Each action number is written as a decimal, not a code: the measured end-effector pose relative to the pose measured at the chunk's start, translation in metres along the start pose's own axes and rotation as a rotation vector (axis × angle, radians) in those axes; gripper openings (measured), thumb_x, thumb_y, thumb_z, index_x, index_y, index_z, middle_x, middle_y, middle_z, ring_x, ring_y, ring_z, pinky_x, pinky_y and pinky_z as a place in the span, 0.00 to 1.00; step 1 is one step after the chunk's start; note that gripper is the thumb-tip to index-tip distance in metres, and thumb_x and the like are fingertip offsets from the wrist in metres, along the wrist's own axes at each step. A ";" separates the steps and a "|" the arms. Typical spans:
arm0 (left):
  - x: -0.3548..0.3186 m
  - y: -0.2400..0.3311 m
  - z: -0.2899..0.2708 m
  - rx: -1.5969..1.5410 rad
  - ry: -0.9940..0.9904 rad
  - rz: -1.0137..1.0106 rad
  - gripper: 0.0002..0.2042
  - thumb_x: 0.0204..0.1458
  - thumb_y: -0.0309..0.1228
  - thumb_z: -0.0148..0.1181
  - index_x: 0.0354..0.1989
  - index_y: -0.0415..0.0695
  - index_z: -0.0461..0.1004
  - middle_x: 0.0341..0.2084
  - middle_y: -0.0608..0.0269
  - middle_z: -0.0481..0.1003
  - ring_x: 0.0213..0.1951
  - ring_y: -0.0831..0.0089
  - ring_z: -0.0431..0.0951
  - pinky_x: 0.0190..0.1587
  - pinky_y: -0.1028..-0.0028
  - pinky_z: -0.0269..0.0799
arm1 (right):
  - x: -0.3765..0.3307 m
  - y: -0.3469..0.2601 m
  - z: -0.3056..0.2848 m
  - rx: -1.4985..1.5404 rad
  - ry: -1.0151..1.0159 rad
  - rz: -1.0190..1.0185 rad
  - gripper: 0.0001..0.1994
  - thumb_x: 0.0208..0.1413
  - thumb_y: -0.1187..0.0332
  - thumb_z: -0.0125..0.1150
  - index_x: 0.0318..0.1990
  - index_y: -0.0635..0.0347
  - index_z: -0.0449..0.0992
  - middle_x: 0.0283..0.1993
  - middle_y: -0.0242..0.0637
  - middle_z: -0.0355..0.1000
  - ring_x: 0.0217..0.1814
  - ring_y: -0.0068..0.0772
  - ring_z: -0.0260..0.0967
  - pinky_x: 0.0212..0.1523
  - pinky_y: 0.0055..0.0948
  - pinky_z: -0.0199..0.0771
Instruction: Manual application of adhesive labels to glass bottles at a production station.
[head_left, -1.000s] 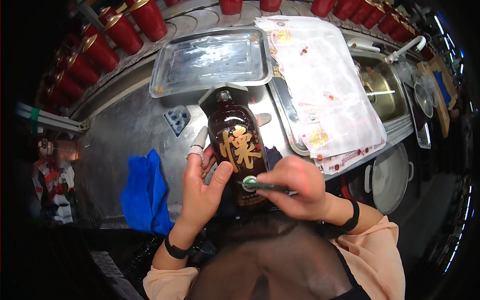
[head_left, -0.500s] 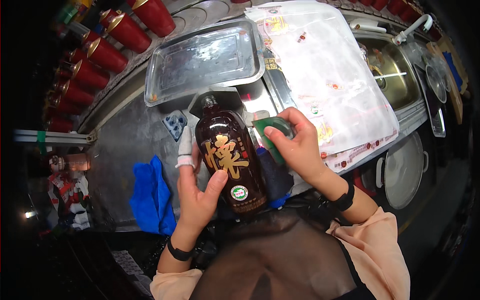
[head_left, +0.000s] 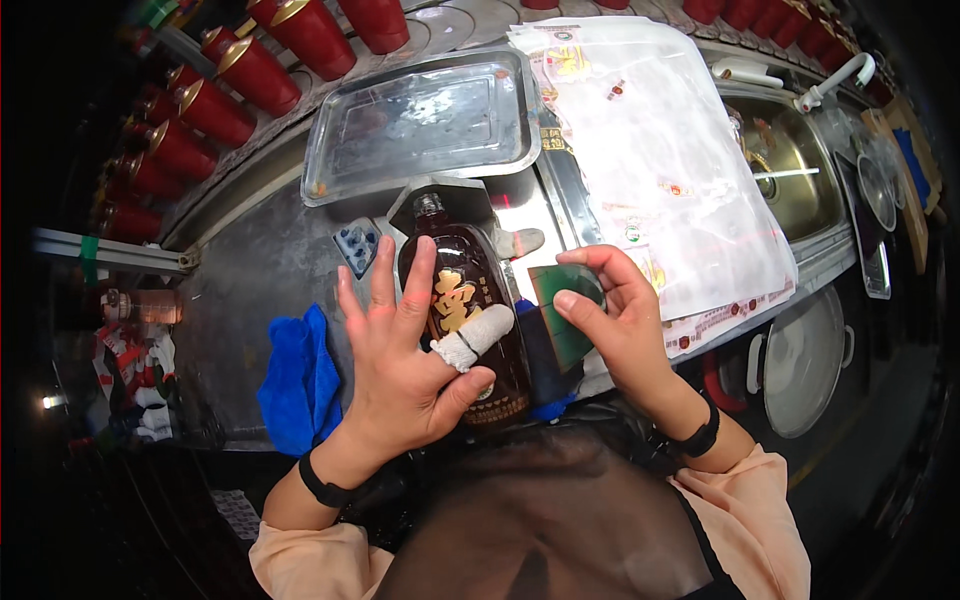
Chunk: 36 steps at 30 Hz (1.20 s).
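A dark brown glass bottle point(head_left: 457, 238) with gold decoration lies in a cradle before me, its neck pointing away. Over its left side my left hand point(head_left: 398, 340) is open, fingers spread, with a white fabric finger cover point(head_left: 483, 330) on the index finger. Whether that hand touches the glass I cannot tell. To the right of the bottle, my right hand point(head_left: 625, 325) pinches a thin green scraper point(head_left: 565, 318), apart from the glass, between thumb and fingers. Another white fabric finger cover point(head_left: 520, 242) lies beside the bottle's shoulder.
A metal tray point(head_left: 420, 125) stands behind the bottle. White printed sheets point(head_left: 665, 140) are stacked on the right, beside a sink point(head_left: 800, 205). A blue cloth point(head_left: 300, 380) lies at the left. Several red bottles point(head_left: 260, 75) line the far left.
My left hand has let go of the bottle's side and lifted with fingers spread. The right hand, still pinching the scraper, has moved slightly right and nearer to me.
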<state>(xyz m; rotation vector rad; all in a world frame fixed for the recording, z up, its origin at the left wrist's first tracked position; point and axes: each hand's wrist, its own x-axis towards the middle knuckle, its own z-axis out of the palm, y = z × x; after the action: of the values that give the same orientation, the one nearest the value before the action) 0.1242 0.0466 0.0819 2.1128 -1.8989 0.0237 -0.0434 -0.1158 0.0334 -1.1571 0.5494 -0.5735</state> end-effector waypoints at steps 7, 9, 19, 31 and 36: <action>0.008 -0.015 0.000 0.021 0.081 -0.081 0.23 0.62 0.55 0.42 0.53 0.61 0.79 0.72 0.42 0.46 0.72 0.41 0.43 0.67 0.39 0.24 | -0.004 -0.006 0.017 -0.075 -0.054 -0.054 0.17 0.55 0.76 0.63 0.52 0.64 0.67 0.47 0.35 0.71 0.50 0.20 0.68 0.53 0.23 0.67; 0.008 -0.020 0.004 -0.001 0.085 -0.104 0.23 0.62 0.55 0.42 0.54 0.61 0.79 0.72 0.42 0.45 0.72 0.42 0.43 0.67 0.40 0.23 | -0.003 -0.005 0.022 -0.119 -0.061 -0.071 0.17 0.54 0.74 0.64 0.50 0.63 0.68 0.45 0.36 0.72 0.48 0.22 0.70 0.50 0.24 0.69; -0.025 -0.029 0.038 -0.337 0.243 -0.271 0.25 0.63 0.54 0.41 0.59 0.55 0.75 0.72 0.40 0.43 0.72 0.43 0.42 0.67 0.39 0.21 | 0.007 0.002 0.038 -0.345 -0.110 -0.217 0.15 0.55 0.74 0.64 0.48 0.64 0.69 0.41 0.37 0.74 0.42 0.25 0.73 0.44 0.25 0.72; -0.041 -0.017 0.039 -0.418 0.278 -0.239 0.25 0.62 0.55 0.43 0.61 0.58 0.73 0.72 0.40 0.42 0.72 0.45 0.45 0.66 0.38 0.23 | 0.007 -0.020 0.048 -0.449 -0.142 -0.252 0.13 0.54 0.76 0.64 0.47 0.63 0.71 0.41 0.36 0.74 0.43 0.21 0.71 0.44 0.23 0.71; -0.055 -0.024 0.049 -0.426 0.307 -0.295 0.24 0.64 0.49 0.44 0.61 0.52 0.72 0.72 0.42 0.43 0.72 0.47 0.47 0.66 0.39 0.25 | 0.041 -0.020 0.050 -0.663 -0.080 -0.686 0.12 0.50 0.80 0.62 0.43 0.66 0.74 0.36 0.41 0.72 0.39 0.38 0.73 0.39 0.29 0.73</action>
<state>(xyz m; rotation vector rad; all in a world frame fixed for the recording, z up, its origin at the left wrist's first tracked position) 0.1319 0.0902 0.0186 1.9379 -1.2747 -0.1046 0.0171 -0.1154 0.0630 -2.0197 0.2576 -0.9600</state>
